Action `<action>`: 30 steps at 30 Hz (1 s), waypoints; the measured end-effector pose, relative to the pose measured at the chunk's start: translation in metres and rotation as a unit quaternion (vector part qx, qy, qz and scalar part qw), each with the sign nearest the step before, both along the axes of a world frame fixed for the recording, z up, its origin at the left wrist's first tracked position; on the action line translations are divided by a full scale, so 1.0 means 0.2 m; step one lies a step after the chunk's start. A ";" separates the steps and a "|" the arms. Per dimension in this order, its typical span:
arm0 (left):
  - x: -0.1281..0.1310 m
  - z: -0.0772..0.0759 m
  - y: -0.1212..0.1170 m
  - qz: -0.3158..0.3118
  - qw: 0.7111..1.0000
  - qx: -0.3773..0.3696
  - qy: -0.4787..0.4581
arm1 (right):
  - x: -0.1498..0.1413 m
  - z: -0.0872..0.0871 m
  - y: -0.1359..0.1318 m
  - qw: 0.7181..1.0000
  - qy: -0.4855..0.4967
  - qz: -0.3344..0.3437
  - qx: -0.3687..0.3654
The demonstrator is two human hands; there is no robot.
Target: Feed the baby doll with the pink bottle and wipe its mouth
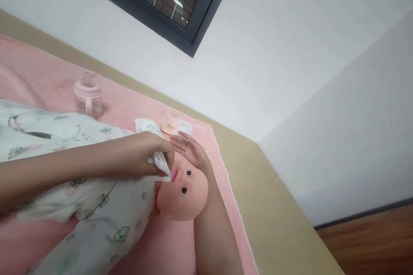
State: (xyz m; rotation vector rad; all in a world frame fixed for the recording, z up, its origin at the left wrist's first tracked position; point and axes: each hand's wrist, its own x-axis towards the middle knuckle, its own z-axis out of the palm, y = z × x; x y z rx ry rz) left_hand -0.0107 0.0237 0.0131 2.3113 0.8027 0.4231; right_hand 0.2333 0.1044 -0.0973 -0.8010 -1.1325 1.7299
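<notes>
A baby doll (185, 195) lies on its back, its bare head toward the right and its body in white clothing (119, 210) with green prints. My left hand (156, 150) reaches in from the left, its fingers closed on a white cloth or tissue (161, 163). One corner of that cloth touches the doll's mouth. My right hand (190, 150) is beyond the doll's head with its fingers stretched out. Its forearm runs along the far side of the head. Just past those fingertips sits a small white and peach item (171, 123), its kind unclear.
A pink baby bottle (87, 99) with a handle stands upright on the pink mat (48, 81). Beneath the mat is a tan surface (254, 189), its edge against the white wall (274, 51). A dark-framed window (190, 38) is above. Wooden flooring (371, 240) shows at lower right.
</notes>
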 end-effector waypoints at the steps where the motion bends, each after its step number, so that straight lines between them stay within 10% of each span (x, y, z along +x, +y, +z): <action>1: 0.00 0.00 0.00 -0.007 1.000 0.010 0.001 | 0.00 0.00 0.00 1.000 0.000 0.001 0.000; 30: 0.02 -0.06 0.02 0.038 0.996 0.080 -0.020 | -0.01 0.01 0.01 1.000 -0.016 -0.012 -0.015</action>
